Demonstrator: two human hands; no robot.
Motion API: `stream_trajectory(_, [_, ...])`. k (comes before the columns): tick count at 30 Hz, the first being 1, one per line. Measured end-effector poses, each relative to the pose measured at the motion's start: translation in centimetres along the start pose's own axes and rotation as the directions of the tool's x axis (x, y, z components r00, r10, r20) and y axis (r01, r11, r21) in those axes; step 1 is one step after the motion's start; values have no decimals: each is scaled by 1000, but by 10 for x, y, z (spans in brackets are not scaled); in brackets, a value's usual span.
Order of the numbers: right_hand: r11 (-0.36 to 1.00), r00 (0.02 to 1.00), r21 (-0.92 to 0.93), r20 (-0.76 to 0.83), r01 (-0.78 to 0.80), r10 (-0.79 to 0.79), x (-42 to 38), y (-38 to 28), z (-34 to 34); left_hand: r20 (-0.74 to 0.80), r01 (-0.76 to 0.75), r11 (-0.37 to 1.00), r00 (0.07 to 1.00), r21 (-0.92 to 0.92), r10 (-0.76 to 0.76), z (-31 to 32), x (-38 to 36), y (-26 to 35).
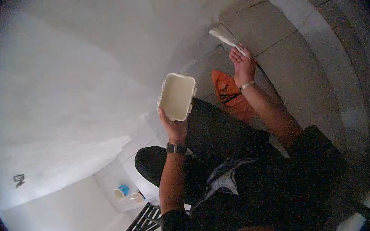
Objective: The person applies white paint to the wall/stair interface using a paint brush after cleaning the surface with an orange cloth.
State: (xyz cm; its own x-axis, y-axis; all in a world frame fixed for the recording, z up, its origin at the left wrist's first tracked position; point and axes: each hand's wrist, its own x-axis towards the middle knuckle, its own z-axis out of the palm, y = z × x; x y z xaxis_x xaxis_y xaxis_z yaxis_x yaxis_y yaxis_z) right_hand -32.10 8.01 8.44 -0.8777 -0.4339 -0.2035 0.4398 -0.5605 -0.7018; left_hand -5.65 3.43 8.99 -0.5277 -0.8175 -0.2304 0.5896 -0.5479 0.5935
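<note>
My left hand (176, 129), with a dark watch on the wrist, grips a rectangular cream-coloured paint container (193, 86) from its near end, the thumb over the rim. Cream paint (177, 97) shows inside, and dried drips crust the outer edges. To the right, my right hand (245, 67) holds a paintbrush (227, 40) by its pale handle. Its cream-coated bristles point up and left, towards the foot of the wall and away from the container. A light bracelet circles the right wrist.
A pale wall (77, 77) fills the left side. Beneath the right arm, an orange cloth or bag (225, 91) lies on the tiled floor (288, 64). A blue bucket (121, 191), a smaller pale bucket (137, 197) and a dark ladder (138, 226) stand at the lower left.
</note>
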Motion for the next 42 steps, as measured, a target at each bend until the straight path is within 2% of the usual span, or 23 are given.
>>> stream_trajectory(2, [978,983,-127,-61,163,-171,21,11,7,5,7,1000,1000,-26,-7,-6,4,-2])
stream_trajectory(3, [979,983,-121,-63,164,-173,31,14,11,5,17,998,1000,-58,-16,-8,5,-3])
stream_trajectory(5, [948,981,-269,-45,171,-190,51,18,21,31,5,1000,999,-25,-4,-8,8,-4])
stream_trajectory(8, [929,968,-272,50,249,-245,55,-14,56,45,4,1000,999,4,-4,-5,8,-2])
stream_trajectory(9, [929,968,-273,48,249,-245,54,-26,63,37,12,1000,999,5,-12,-4,8,-2])
stream_trajectory(11, [946,928,-9,197,325,-317,52,-43,66,29,20,1000,999,-6,-20,-6,9,-4])
stream_trajectory(12, [945,928,-11,194,327,-319,49,-43,64,25,23,1000,999,-19,-23,-7,9,-5])
stream_trajectory(14, [838,879,-265,142,478,-456,40,-42,57,32,55,997,998,-49,-54,-15,10,-4])
stream_trajectory(16, [861,913,-309,89,405,-398,40,-26,38,41,88,993,996,-77,-85,-18,11,-6])
stream_trajectory(18, [881,942,-345,32,325,-335,48,-1,17,-17,-52,976,998,212,57,-15,12,-9])
stream_trajectory(19, [834,939,-448,43,323,-341,48,7,14,-15,-50,975,998,216,54,-17,13,-9])
stream_trajectory(20, [776,938,-545,56,317,-343,52,13,11,-1,-4,997,1000,72,4,-21,14,-10])
stream_trajectory(21, [908,977,-383,-54,172,-208,58,17,9,19,45,996,999,-73,-44,-24,15,-11])
stream_trajectory(22, [909,977,-381,-56,170,-206,64,15,12,18,46,996,999,-70,-45,-21,15,-10])
stream_trajectory(24, [872,971,-428,71,238,-230,81,14,21,-13,58,994,998,-94,-60,-15,13,-9])
stream_trajectory(28, [915,982,-358,56,189,-181,65,-46,72,12,35,999,999,18,-35,-15,13,-8])
stream_trajectory(30, [885,879,-130,247,446,-407,51,-62,84,46,82,995,996,-57,-79,-14,12,-7])
stream_trajectory(33, [850,825,-63,288,523,-487,50,-60,84,5,58,997,998,41,-59,-16,13,-5])
stream_trajectory(34, [848,824,-63,285,526,-489,47,-55,81,8,61,997,998,43,-61,-15,12,-5])
stream_trajectory(36, [906,911,-133,154,402,-382,45,-29,68,5,60,998,998,5,-60,-14,12,-6])
stream_trajectory(38, [912,923,-157,142,379,-359,58,4,37,21,59,998,998,-5,-59,-15,11,-6])
stream_trajectory(40, [924,961,-266,58,276,-270,70,40,5,34,56,998,998,-13,-56,-15,12,-8])
stream_trajectory(42, [900,955,-334,2,280,-296,76,67,-21,39,44,999,998,-5,-44,-10,12,-9])
